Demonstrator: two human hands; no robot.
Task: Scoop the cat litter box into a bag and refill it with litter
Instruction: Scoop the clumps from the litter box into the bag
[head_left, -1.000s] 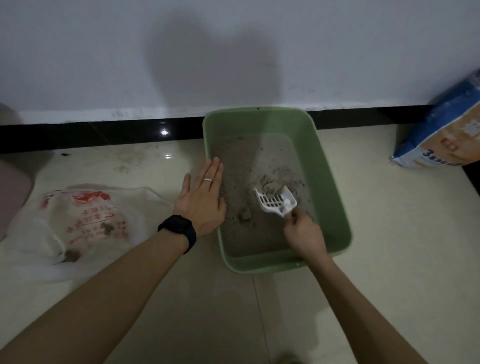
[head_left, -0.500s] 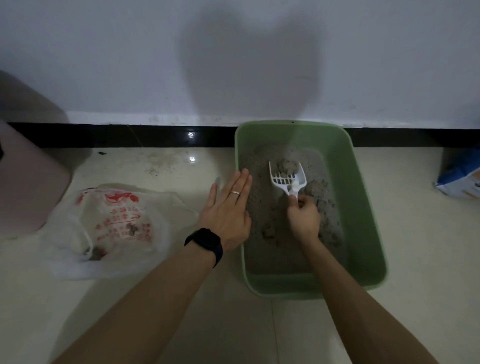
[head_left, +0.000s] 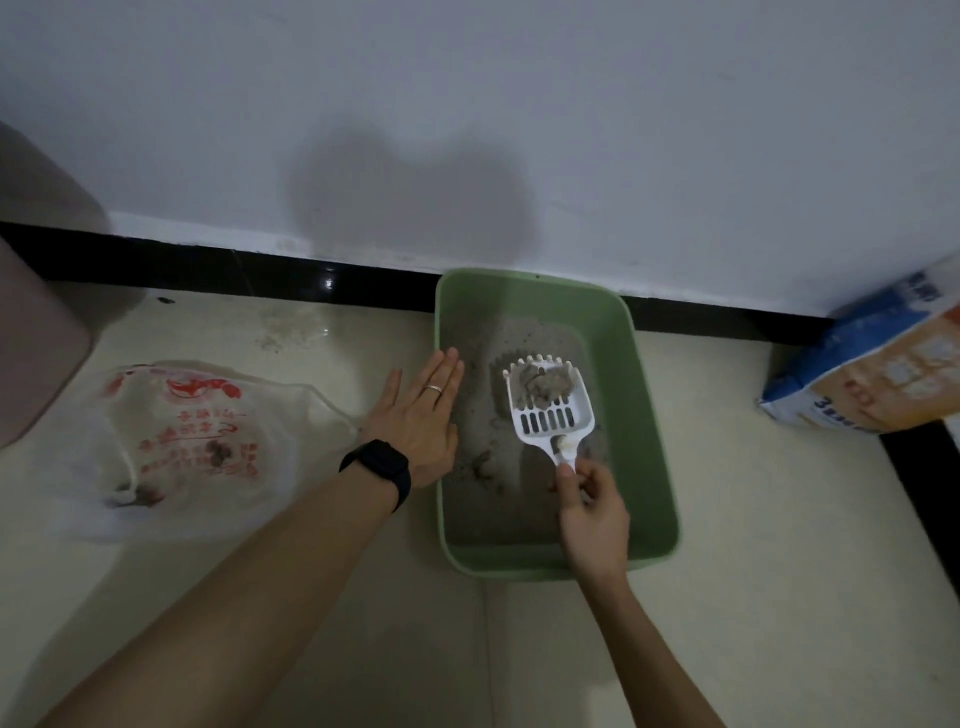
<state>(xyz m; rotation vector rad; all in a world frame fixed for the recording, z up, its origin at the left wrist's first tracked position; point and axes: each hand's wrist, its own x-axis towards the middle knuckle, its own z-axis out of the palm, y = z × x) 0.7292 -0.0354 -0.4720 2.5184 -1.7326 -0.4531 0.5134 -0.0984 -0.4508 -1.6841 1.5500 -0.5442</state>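
Clumps (head_left: 543, 387) sit in my scoop (head_left: 548, 421), just lifted off the litter (head_left: 478, 499) (right hand (head_left: 595, 519) pinching handle (head_left: 563, 452), left hand (head_left: 421, 415) flat against box (head_left: 654, 431)); bag (head_left: 176, 441) next.

The scoop (head_left: 548, 415), a second ago dug tilted into the litter (head_left: 483, 504) just ahead of the right hand (head_left: 592, 514) and half a second ago pushed farther out from it, is now raised off the litter and held level, slots up. Grey clumps (head_left: 543, 387) now lie in its far end, beyond the slots. The right hand, earlier closed over the handle (head_left: 563, 456) from above, now pinches the handle's end between thumb and fingers and has drawn back toward the near wall of the box (head_left: 540, 564).
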